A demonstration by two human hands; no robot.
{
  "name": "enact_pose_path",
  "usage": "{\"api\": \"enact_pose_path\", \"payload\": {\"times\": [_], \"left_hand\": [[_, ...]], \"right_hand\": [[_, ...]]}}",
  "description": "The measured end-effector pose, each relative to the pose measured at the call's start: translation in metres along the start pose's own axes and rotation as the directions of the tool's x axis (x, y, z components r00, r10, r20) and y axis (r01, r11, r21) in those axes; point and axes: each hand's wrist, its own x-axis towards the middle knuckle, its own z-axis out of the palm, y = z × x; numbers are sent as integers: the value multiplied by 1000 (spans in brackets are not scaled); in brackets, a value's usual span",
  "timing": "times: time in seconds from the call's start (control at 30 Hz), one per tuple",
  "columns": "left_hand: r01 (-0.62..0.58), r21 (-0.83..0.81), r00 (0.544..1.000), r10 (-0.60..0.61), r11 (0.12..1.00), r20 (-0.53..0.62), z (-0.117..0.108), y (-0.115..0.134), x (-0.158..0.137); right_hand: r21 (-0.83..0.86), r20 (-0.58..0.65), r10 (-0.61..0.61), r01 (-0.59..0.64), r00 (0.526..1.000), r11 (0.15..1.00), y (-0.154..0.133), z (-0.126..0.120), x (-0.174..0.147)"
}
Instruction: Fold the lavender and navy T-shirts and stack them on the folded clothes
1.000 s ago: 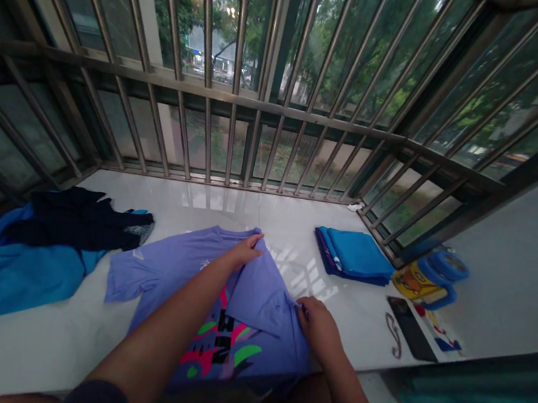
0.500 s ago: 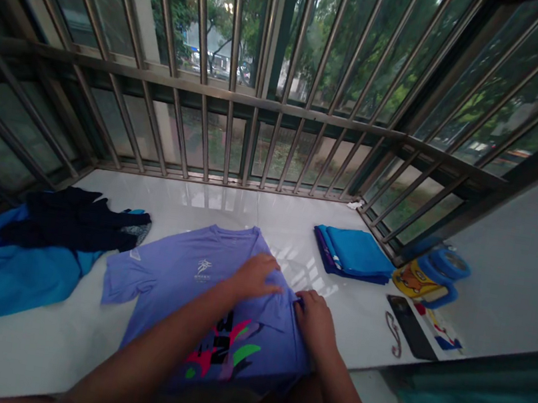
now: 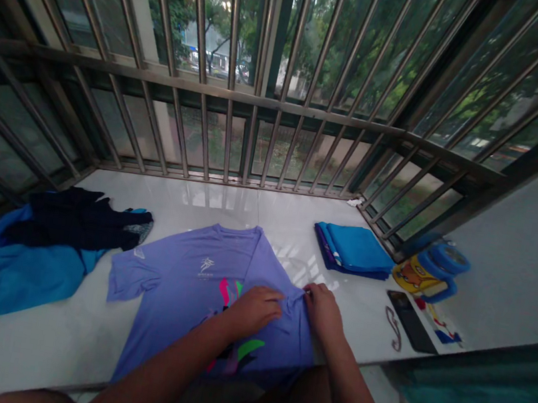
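A lavender T-shirt [image 3: 175,288] with a small white emblem and a colourful print lies spread on the white ledge, its right side folded inward. My left hand [image 3: 255,308] rests on the shirt's front, over the print, with the fingers lying loosely extended on the cloth. At the shirt's right edge, my right hand [image 3: 327,312] has its thumb and fingers closed on the fabric near the folded sleeve. The lower hem hangs over the ledge's front edge, partly hidden by my forearms.
A loose heap of dark and blue clothes [image 3: 49,249] lies at left. Folded blue garments [image 3: 357,250] sit at back right, near a blue-and-yellow jug [image 3: 423,272], a black phone [image 3: 411,322] and a bracelet-like strand [image 3: 392,329]. Metal window bars [image 3: 256,102] line the back.
My left hand has moved down across the shirt, toward me, uncovering more of the chest and shoulder. My right hand has shifted slightly up and right along the shirt's edge.
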Motion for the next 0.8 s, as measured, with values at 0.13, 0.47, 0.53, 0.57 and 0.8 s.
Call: {"api": "enact_pose_path", "payload": {"times": [0.13,0.47,0.53,0.57,0.8], "left_hand": [[18,99,991,-31,995,127,10,6,-5],[258,100,963,-247,961,-108,0,4,-65],[363,122,919,-333,924,-213,-15,-4,-97],[431,143,880,-381,891,-282,-27,-8,-115],[945,186,314,-582,270,-750,-125,-38,-246]], "right_hand": [[-45,-53,-111,108,992,993,-13,-4,-4],[-81,35,-204,207,978,975,-16,11,-21],[-114,30,-164,166,986,979,-9,11,-21],[-133,22,-138,140,990,981,-7,10,-22],[-21,-203,-182,182,962,983,-36,11,-34]]}}
